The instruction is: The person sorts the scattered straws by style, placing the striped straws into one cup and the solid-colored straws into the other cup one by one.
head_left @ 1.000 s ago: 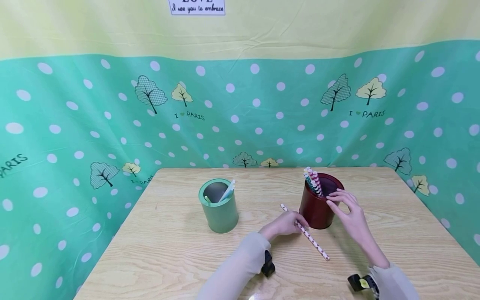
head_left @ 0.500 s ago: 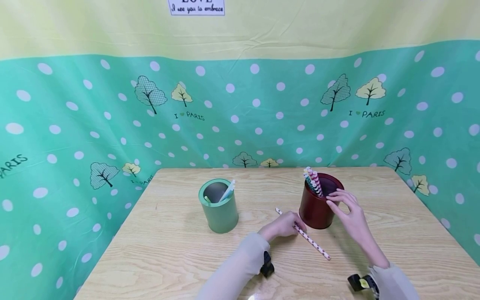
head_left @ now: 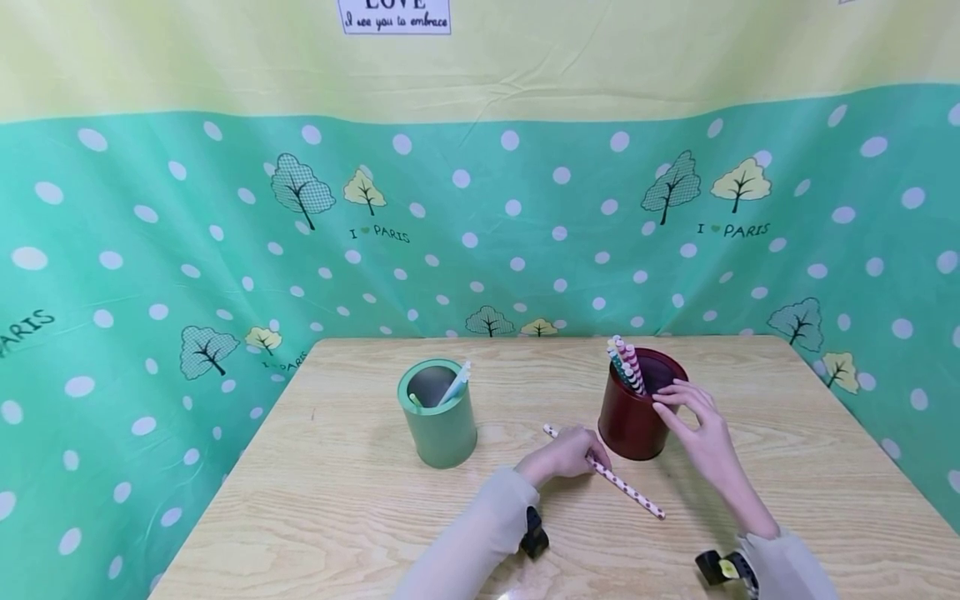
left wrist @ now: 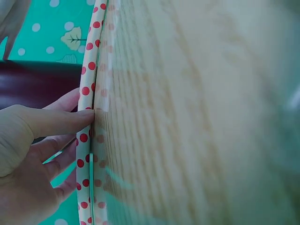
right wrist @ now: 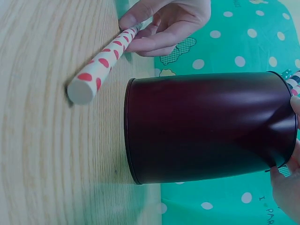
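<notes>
My left hand [head_left: 566,452] pinches a round white stick with red dots [head_left: 630,492], slim as a pencil, its near end a flat white face. The stick slants across the wooden table, close over it. In the left wrist view the thumb [left wrist: 65,123] presses it from one side, the other fingers behind. My right hand [head_left: 701,425] holds the rim of a dark red pen cup [head_left: 633,425] that stands upright. Several patterned sticks [head_left: 626,362] lean in this cup at its left side. The right wrist view shows fingertips [right wrist: 276,174] at its rim.
A green pen cup [head_left: 442,433] stands to the left, with a light blue item [head_left: 455,383] and a short yellow-green one [head_left: 415,399] inside. Behind the wooden table [head_left: 315,500] hangs a green and yellow curtain [head_left: 420,275].
The left hand has shifted slightly left with the dotted stick, whose far end has come left and nearer, so it lies at a flatter slant. The right hand stays at the red cup.
</notes>
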Tool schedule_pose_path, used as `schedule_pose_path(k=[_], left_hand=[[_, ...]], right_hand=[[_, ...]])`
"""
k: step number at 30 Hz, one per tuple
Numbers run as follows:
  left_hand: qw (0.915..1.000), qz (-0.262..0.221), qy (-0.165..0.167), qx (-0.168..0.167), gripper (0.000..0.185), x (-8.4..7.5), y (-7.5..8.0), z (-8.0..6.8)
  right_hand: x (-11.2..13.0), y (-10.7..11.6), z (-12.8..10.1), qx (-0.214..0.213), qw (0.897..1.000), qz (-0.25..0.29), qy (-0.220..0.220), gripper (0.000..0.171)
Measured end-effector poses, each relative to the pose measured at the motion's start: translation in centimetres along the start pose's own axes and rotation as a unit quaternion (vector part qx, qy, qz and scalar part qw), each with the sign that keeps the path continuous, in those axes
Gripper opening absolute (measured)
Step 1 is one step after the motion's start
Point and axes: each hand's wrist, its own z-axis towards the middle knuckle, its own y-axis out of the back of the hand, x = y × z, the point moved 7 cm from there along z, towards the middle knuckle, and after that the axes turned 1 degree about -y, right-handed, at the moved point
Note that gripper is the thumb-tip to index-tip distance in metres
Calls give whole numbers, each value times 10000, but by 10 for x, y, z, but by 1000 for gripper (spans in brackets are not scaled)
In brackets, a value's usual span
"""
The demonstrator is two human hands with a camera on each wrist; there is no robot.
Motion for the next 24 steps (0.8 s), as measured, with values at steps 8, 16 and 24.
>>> schedule_pose_path(k=[8,16,24], left_hand=[[9995,-291,-31,-87,22,0,2,-3],[9970,-714,-31,-308,20,0,11,-7],[9919,-1187,29,-455,21,3,19,-13]], right_hand=[[1,0,0,7,10000,14,35,14],[1,0,0,-32,10000,42,-37,16],[28,2,2,-55,9999,-13,-127,15]])
